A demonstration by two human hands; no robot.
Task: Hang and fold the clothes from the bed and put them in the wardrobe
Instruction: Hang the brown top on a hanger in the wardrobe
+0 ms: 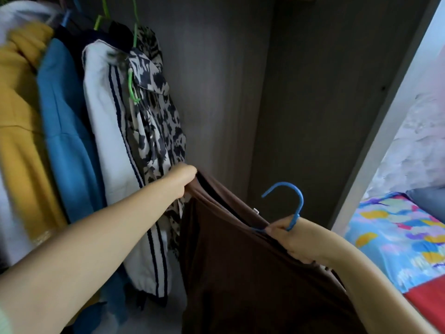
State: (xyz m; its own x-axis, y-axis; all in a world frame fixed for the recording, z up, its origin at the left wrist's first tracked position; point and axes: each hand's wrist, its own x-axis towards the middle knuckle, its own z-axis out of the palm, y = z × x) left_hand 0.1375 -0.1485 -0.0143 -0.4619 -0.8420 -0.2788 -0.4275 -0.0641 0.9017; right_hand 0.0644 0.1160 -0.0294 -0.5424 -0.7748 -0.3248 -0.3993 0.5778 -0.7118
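Observation:
A dark brown garment (240, 273) hangs on a blue plastic hanger (292, 203) in front of the open wardrobe (301, 104). My left hand (181, 180) grips the garment's far shoulder edge. My right hand (292, 237) holds the hanger's neck together with the garment's near shoulder; the hook points up, free of any rail. The bed (404, 232) with a colourful patterned sheet lies at the right, beyond the wardrobe's side panel.
Several clothes hang at the wardrobe's left: a yellow top (19, 131), a blue one (65, 131), a white jacket with dark stripes (113, 145) and a black-and-white patterned shirt (159, 131) on green hangers. A red cloth (428, 302) lies on the bed.

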